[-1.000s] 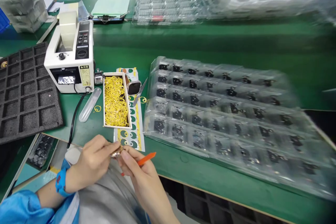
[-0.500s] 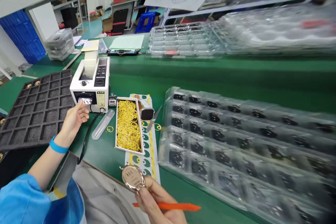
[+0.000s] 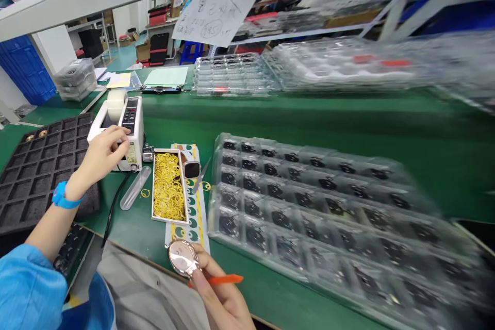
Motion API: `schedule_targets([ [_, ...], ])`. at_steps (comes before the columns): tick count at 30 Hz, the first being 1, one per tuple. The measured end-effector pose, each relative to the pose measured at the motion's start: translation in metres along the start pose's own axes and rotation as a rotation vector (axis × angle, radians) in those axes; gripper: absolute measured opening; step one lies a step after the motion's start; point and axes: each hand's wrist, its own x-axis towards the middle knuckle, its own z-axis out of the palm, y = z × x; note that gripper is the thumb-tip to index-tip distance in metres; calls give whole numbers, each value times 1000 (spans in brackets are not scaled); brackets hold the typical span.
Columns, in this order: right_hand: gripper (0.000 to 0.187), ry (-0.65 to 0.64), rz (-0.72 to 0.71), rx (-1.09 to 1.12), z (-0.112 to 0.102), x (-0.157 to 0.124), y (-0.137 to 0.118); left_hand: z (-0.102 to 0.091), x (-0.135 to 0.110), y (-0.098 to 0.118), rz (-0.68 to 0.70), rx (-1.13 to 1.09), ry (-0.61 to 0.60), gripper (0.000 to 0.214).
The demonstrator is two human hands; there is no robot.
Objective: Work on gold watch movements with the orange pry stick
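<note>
We judge the step in hand to be two-sided: the right hand (image 3: 220, 291) holds up the rose-gold watch case (image 3: 181, 257) while the left hand (image 3: 105, 153) works at the white tape dispenser (image 3: 137, 136). In our judgement the next move calls for a light, exact touch from the left fingers and a steady right hand that leaves the broad surface of the case uncovered.

The right grip is closed on the watch case, pinching its right edge, with an orange strip (image 3: 222, 280) held across the same fingers. The case is tilted, above the near edge of the green counter (image 3: 131, 237), just nearer than the box (image 3: 186, 210) of yellow rings (image 3: 169, 185).

The left grip is loosely bent, thumb and forefinger parted; we see nothing between them, and cannot tell whether the fingertips touch the dispenser. A dark foam tray (image 3: 23, 181) lies to its left; clear plastic trays (image 3: 266, 263) spread across the right.
</note>
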Motion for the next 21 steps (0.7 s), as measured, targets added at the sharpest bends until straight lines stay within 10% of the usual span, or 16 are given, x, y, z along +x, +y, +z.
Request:
schedule_targets([
  [3, 39, 12, 79, 66, -10, 0, 10, 10, -22, 21, 15, -145, -70, 27],
  [10, 37, -102, 149, 158, -12, 7, -5, 55, -84, 50, -281, -529, -712, 31],
  [21, 42, -229, 214, 183, -6, 2, -19, 67, -101, 49, -434, -615, -763, 31],
])
